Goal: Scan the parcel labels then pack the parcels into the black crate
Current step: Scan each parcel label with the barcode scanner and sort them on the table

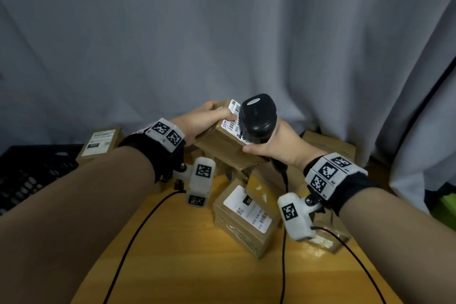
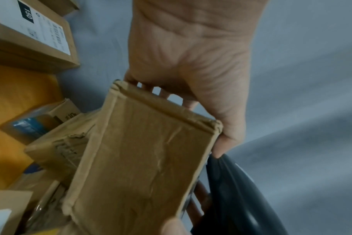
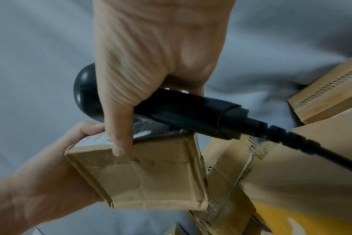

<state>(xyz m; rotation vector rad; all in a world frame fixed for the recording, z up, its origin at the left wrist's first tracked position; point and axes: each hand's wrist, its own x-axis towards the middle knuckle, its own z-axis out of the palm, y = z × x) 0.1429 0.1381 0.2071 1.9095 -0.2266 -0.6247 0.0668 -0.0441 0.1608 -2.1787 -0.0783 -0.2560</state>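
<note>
My left hand (image 1: 209, 118) grips a small brown cardboard parcel (image 1: 222, 145) held up above the table, thumb on its white barcode label (image 1: 234, 118). In the left wrist view the parcel (image 2: 143, 167) shows its plain underside below my left hand (image 2: 191, 63). My right hand (image 1: 274, 145) grips a black handheld scanner (image 1: 257, 116), whose head sits right over the label. The right wrist view shows my right hand (image 3: 151, 63) round the scanner handle (image 3: 191, 111), thumb touching the parcel (image 3: 143, 174). The black crate (image 1: 32, 170) stands at the left.
Several more cardboard parcels lie heaped on the yellow table (image 1: 177, 254), one labelled parcel (image 1: 246, 215) in the middle and another labelled parcel (image 1: 101, 143) near the crate. The scanner cable (image 1: 283, 242) and wrist-camera cables trail across the table. A grey curtain (image 1: 222, 32) hangs behind.
</note>
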